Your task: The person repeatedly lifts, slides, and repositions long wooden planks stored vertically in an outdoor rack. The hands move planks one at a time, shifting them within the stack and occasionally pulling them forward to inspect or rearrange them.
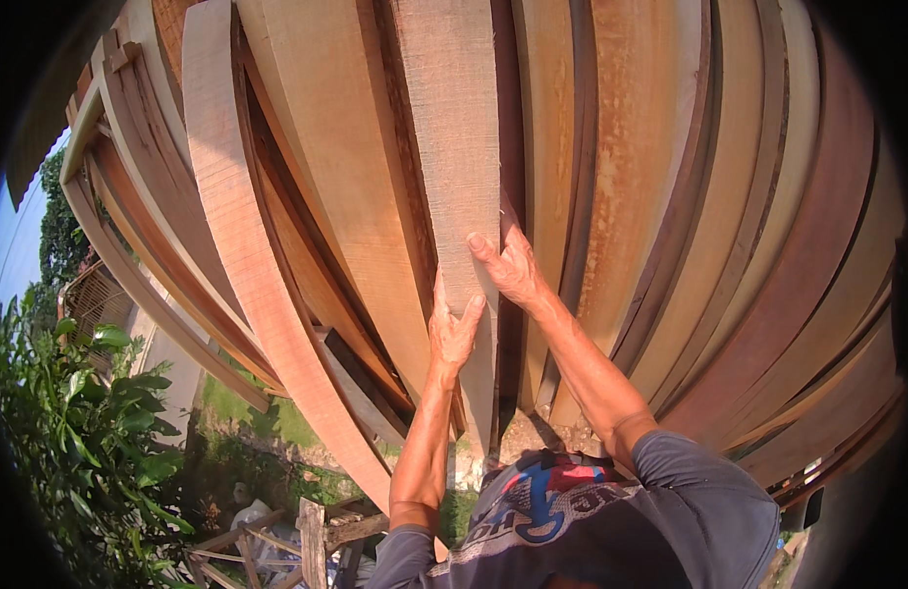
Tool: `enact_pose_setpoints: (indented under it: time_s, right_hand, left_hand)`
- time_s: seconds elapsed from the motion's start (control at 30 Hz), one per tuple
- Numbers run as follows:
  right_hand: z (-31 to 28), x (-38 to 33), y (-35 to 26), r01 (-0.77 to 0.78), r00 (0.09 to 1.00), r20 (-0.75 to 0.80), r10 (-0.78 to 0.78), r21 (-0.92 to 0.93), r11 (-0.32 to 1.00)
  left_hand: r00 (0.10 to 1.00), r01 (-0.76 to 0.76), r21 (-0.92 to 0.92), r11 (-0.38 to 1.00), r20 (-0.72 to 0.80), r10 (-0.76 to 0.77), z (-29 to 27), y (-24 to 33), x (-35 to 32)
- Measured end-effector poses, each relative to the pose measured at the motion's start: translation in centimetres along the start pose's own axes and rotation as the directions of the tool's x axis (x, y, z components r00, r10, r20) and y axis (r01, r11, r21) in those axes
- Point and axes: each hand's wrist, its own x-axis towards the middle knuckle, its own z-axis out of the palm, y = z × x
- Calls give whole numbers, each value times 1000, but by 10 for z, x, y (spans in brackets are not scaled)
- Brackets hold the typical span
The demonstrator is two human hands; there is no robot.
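A long pale wooden plank (448, 118) stands upright in front of me, its lower end narrowing toward the ground near my shirt. My left hand (454, 329) grips its left edge, thumb across the face and fingers going round behind. Higher up on the opposite edge, my right hand (513, 263) holds the same plank with its thumb on the face. The fingers behind the board are partly hidden. Just left of it leans a wide tan board (326, 147), and a dark narrow board (511, 108) stands close on the right.
Several more boards lean in a row on both sides, including a pinkish curved-looking plank (248, 206) at left and a reddish-brown board (827, 196) at right. A leafy bush (81, 422) grows at the lower left. Wooden scraps (314, 540) lie below on the ground.
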Motion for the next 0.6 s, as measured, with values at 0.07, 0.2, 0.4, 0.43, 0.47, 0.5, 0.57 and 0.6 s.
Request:
enact_pose_setpoints:
  time_s: [0.07,0.2,0.4,0.43,0.47,0.5,0.57,0.6]
  right_hand:
    - [-2,-9,1,33,999,-1,-33,-63,997]
    - [-11,-38,-11,44,997,-66,-45,-16,999]
    - [-49,-98,-51,-98,995,-3,102,258,961]
    - [-59,-103,-57,-117,992,1,122,304,946]
    - [-68,-107,-64,-130,990,-13,143,343,930]
    - [-77,-111,-70,-119,989,-40,141,348,930]
    - [-100,-116,-79,-83,988,-96,122,339,937]
    - [-112,-120,-83,-59,985,-136,108,325,944]
  left_hand:
    - [1000,-17,28,999,18,16,1,2,-10]
    - [1000,-12,135,991,-14,14,11,8,-39]
    - [1000,-31,-32,999,-8,30,40,16,-69]
    - [1000,-21,-15,1000,-6,21,48,22,-74]
    - [999,-30,-24,999,-10,30,58,29,-77]
    - [999,-41,-37,999,-14,40,69,37,-79]
    - [998,-63,-67,996,-3,63,92,57,-79]
    - [998,-62,-97,993,24,65,105,67,-78]
